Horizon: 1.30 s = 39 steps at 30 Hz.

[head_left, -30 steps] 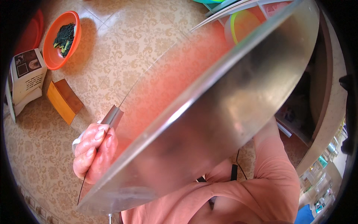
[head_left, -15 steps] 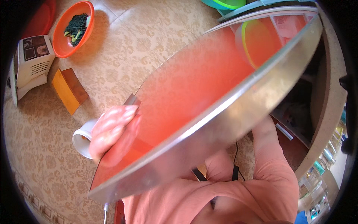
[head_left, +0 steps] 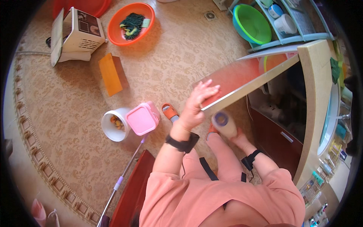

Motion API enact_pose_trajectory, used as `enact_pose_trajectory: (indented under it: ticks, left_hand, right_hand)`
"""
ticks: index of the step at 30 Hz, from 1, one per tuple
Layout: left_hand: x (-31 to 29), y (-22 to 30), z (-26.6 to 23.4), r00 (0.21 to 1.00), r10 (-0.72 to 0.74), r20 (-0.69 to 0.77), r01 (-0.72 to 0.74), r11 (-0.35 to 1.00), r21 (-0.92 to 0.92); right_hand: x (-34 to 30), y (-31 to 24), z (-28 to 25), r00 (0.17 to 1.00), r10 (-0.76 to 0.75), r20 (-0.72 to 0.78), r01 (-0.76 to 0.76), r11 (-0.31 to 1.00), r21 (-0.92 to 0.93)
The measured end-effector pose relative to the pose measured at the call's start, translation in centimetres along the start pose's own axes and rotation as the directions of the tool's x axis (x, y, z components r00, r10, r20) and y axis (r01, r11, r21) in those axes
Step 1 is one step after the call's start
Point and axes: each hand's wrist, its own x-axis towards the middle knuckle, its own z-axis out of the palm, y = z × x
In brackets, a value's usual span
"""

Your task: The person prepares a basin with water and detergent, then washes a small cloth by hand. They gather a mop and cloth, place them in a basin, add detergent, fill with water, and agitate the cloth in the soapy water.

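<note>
White bottle point(head_left: 224, 124) clenched in right hand point(head_left: 239, 137) grip, left hand point(head_left: 197, 105) released, fingers spread on cabinet door point(head_left: 242, 81)

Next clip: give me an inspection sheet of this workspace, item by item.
Surface: beige patterned floor.
Job's things: open cabinet door; white plastic bottle.
Clutter: white bucket beside a pink square lidded box, orange basin, green basin, orange block, white appliance, mop handle.
Grippers: left hand open, fingers on the door edge; right hand holds the bottle.
Cables: nothing seen.
Surroundings: countertop, shelf rack.
</note>
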Motion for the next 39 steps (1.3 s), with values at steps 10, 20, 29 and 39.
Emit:
enact_pose_trajectory:
  ticks: [10,20,29,39]
  left_hand:
    - [-4.3,9.4,-7.6,0.923,-0.356,0.146,0.239,0.828,0.507]
    - [-1.9,15.4,-26.4,0.882,-0.429,0.193,0.245,0.768,0.592]
    - [10.6,16.9,-30.4,0.870,-0.460,-0.178,0.439,0.559,0.704]
    - [19.8,14.1,-39.8,0.932,-0.313,0.182,0.156,0.801,0.578]
  right_hand:
    - [-7.5,-17.7,8.3,0.887,-0.331,0.323,0.401,0.899,-0.179]
    - [-8.6,-37.1,8.5,0.768,-0.612,0.189,0.640,0.743,-0.194]
    - [-6.1,-49.3,2.5,0.730,-0.672,0.120,0.680,0.701,-0.212]
    - [-1.4,-60.3,-1.7,0.711,-0.693,0.116,0.699,0.682,-0.215]
